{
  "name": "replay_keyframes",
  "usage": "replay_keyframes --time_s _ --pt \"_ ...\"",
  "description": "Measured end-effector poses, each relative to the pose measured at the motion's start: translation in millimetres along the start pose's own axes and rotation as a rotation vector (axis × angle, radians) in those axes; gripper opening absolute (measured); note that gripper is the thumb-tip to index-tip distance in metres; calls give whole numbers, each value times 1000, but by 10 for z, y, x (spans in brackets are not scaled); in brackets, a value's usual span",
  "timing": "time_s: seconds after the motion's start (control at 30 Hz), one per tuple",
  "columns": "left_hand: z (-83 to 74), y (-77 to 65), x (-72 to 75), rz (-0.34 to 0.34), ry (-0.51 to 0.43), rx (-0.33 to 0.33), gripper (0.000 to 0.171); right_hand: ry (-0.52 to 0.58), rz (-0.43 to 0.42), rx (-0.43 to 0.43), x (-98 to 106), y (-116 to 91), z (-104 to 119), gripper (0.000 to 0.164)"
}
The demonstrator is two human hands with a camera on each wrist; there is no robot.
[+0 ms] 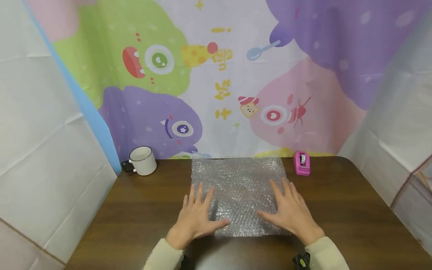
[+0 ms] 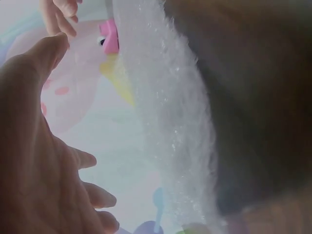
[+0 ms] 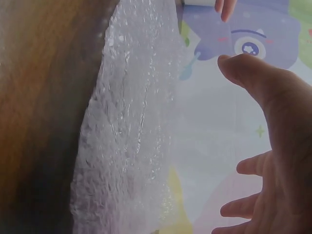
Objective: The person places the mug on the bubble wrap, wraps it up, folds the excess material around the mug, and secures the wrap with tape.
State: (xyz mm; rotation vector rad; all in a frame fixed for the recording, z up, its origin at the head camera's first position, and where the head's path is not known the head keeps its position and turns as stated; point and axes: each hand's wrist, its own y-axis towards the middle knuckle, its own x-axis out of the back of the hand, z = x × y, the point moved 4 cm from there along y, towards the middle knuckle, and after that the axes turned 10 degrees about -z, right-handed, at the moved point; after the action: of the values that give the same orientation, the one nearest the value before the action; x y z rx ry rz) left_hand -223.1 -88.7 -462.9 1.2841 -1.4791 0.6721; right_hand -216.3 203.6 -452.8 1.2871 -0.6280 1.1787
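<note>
A sheet of clear bubble wrap [image 1: 241, 195] lies flat on the brown wooden table [image 1: 135, 210], reaching to the table's back edge. Over its left side is my left hand [image 1: 195, 217], fingers spread and thumb pointing inward. My right hand [image 1: 291, 212] mirrors it over the right side, also with spread fingers. In the left wrist view, the left palm [image 2: 34, 161] shows with nothing in it, apart from the bubble wrap [image 2: 165, 107]. The right wrist view likewise has the right hand [image 3: 273, 141] empty beside the sheet [image 3: 131, 122].
At the back left stands a white mug [image 1: 143, 161] with a dark rim and handle. A pink tape dispenser [image 1: 302, 164] sits at the back right. Behind the table hangs a cartoon-printed cloth [image 1: 219, 75], and pale panels [image 1: 50, 150] flank both sides.
</note>
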Motion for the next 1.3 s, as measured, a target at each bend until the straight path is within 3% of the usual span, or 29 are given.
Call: replay_keyframes --time_s 0.23,0.7,1.07,1.3 --pt "74 176 37 107 -23 46 112 7 48 -3 -62 141 -27 109" --pt "195 499 5 189 52 44 111 66 161 43 -202 394 -57 109" --pt "293 646 -91 215 63 70 109 110 328 39 -376 595 -199 109" --pt "296 825 -78 220 132 54 107 140 430 64 -387 769 -222 106"
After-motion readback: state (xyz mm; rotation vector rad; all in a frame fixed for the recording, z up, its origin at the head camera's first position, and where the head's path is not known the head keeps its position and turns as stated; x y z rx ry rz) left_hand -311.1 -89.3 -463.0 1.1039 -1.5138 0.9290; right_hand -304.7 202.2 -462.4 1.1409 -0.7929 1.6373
